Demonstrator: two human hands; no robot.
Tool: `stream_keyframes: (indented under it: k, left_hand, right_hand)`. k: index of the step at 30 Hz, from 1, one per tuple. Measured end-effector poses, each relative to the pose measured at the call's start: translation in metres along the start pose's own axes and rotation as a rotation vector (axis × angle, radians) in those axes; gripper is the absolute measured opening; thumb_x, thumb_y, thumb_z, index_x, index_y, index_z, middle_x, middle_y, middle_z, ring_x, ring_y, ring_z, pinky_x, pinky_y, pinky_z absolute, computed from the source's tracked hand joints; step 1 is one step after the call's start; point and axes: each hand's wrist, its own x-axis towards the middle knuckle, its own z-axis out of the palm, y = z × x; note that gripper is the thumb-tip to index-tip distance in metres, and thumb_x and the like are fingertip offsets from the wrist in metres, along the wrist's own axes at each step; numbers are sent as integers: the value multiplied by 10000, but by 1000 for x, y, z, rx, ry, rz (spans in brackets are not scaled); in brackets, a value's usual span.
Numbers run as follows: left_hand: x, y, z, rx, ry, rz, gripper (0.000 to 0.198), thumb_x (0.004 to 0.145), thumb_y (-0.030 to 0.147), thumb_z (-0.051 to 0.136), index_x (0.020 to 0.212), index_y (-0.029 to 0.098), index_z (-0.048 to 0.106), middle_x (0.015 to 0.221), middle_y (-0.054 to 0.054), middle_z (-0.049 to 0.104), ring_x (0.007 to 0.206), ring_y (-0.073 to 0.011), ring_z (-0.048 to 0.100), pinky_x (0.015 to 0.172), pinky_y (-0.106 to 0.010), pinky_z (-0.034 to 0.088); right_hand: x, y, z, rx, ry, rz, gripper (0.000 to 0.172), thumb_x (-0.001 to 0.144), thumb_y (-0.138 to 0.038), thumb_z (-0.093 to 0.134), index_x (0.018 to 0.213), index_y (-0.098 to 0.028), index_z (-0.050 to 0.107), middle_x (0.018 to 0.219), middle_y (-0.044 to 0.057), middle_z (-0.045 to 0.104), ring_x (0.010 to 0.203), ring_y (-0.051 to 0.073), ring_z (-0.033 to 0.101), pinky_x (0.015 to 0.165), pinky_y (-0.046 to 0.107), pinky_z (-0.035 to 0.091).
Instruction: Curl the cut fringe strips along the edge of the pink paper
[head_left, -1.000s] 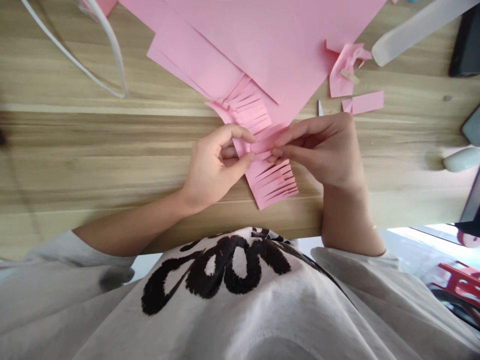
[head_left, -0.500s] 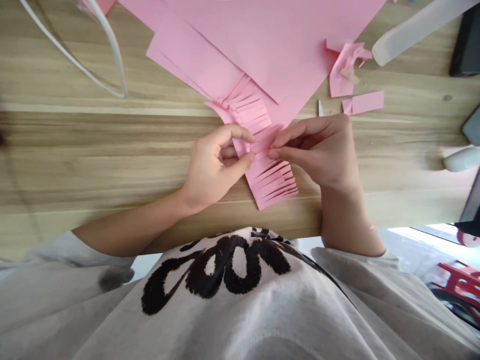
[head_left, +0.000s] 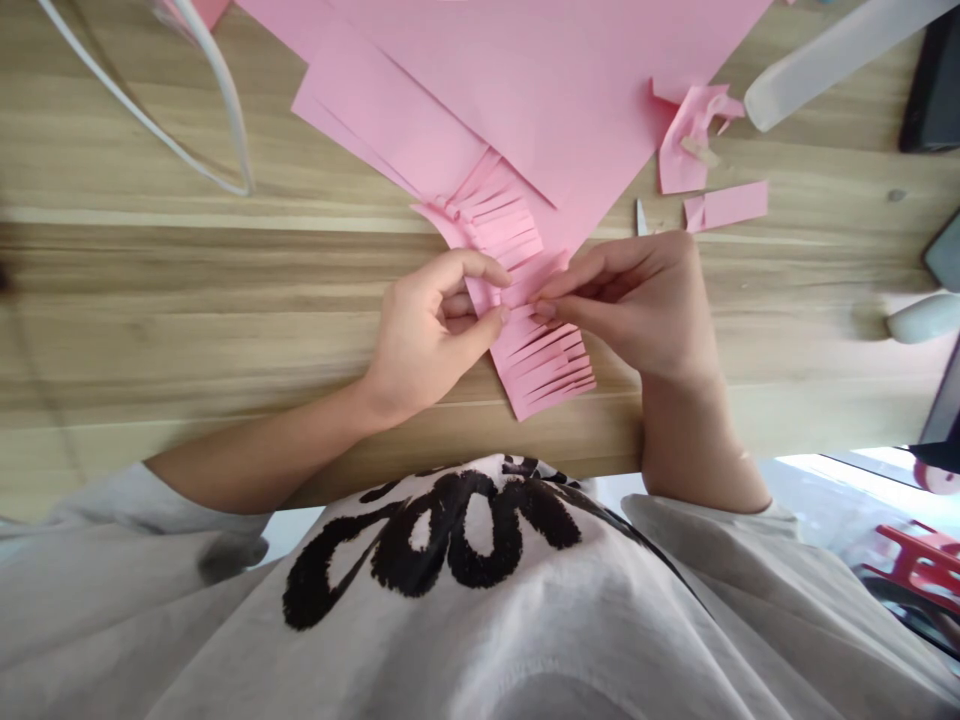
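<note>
A pink fringed paper strip (head_left: 536,375) lies slantwise under my hands, with many narrow cuts along its right side. Some fringes near its far end are curled at their base. My left hand (head_left: 439,325) holds the strip at its uncut edge, thumb and index fingertips pressed on it with a small gap between them. My right hand (head_left: 630,295) pinches one fringe near the strip's middle between thumb and fingers. Its other fingers are curled and partly hidden.
Large pink paper sheets (head_left: 480,70) lie beyond the strip. To the right are crumpled pink scraps (head_left: 679,155), a small pink piece (head_left: 731,206) and a pointed metal tip (head_left: 640,217). A white cable (head_left: 225,90) loops at far left; a pale translucent bar (head_left: 825,70) lies far right.
My right hand's pinching fingertips have shifted slightly left, toward my left hand. My left hand and the strip stay in place.
</note>
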Motion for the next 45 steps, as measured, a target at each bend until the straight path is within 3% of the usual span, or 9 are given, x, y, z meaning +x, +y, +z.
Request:
stream_keyframes:
  k: [4, 11, 23, 25, 28, 31, 33, 37, 45]
  left_hand:
    - [0, -3, 0, 16, -11, -3, 230, 777, 65, 740, 973, 179, 697, 906, -4, 751, 667, -65, 667, 603, -149, 578]
    - [-1, -6, 1, -1, -4, 55, 255, 760, 70, 754, 967, 212, 712, 779, 33, 697, 585, -48, 629, 526, -136, 531]
    - [-2, -5, -1, 63, -28, 24, 201, 822, 115, 741, 986, 223, 696, 918, 15, 749, 606, -51, 624, 543, -167, 556]
    - [-1, -7, -2, 39, -16, 150, 216, 790, 145, 791, 969, 230, 705, 856, 35, 741, 523, -28, 558, 469, -159, 512]
    - [-1, -7, -2, 78, -40, 23, 214, 833, 97, 739, 1000, 225, 698, 831, 25, 709, 570, -48, 581, 503, -188, 530]
    - [-1, -5, -2, 13, -10, 98, 204, 803, 93, 748, 965, 211, 705, 830, 26, 712, 539, -39, 568, 466, -173, 508]
    - [-1, -4, -1, 51, -33, 25, 213, 814, 82, 737, 989, 201, 710, 812, 22, 703, 574, -47, 590, 514, -167, 536]
    - [-1, -1, -1, 56, 19, 46, 230, 789, 68, 755, 983, 184, 709, 819, 24, 696, 591, -41, 574, 614, -154, 586]
    - [-2, -3, -1, 83, 3, 26, 157, 861, 222, 749, 1002, 186, 689, 882, -6, 728, 623, -67, 627, 636, -185, 616]
  right_hand:
    - [-1, 0, 2, -3, 13, 4, 142, 670, -92, 856, 686, -207, 775, 691, -3, 772, 635, 174, 727, 590, 322, 640]
    - [-2, 0, 5, -7, 46, -24, 158, 645, -118, 891, 677, -218, 773, 699, -10, 773, 652, 171, 722, 606, 319, 624]
    - [-2, -1, 8, -27, 83, -57, 187, 628, -179, 934, 663, -220, 755, 693, -11, 745, 641, 145, 668, 592, 308, 570]
    - [-2, 1, 8, -23, 85, -55, 175, 635, -170, 926, 694, -214, 768, 719, -10, 757, 651, 143, 677, 600, 308, 570]
    - [-2, 3, 7, -32, 81, -49, 167, 643, -185, 923, 694, -213, 766, 711, -8, 758, 650, 158, 691, 603, 326, 581]
    - [-2, 4, 7, -45, 80, -67, 172, 644, -183, 923, 673, -220, 757, 687, -12, 750, 642, 161, 688, 591, 325, 582]
    - [-2, 3, 6, -50, 71, -72, 162, 649, -168, 915, 676, -219, 763, 687, -11, 753, 647, 159, 689, 594, 317, 587]
    - [-3, 1, 4, -46, 25, -40, 98, 712, -141, 854, 764, -204, 800, 732, 3, 781, 673, 162, 720, 629, 311, 618]
    - [-1, 0, 6, 7, 50, -22, 130, 707, -71, 808, 745, -194, 789, 692, 0, 763, 633, 156, 723, 608, 303, 647]
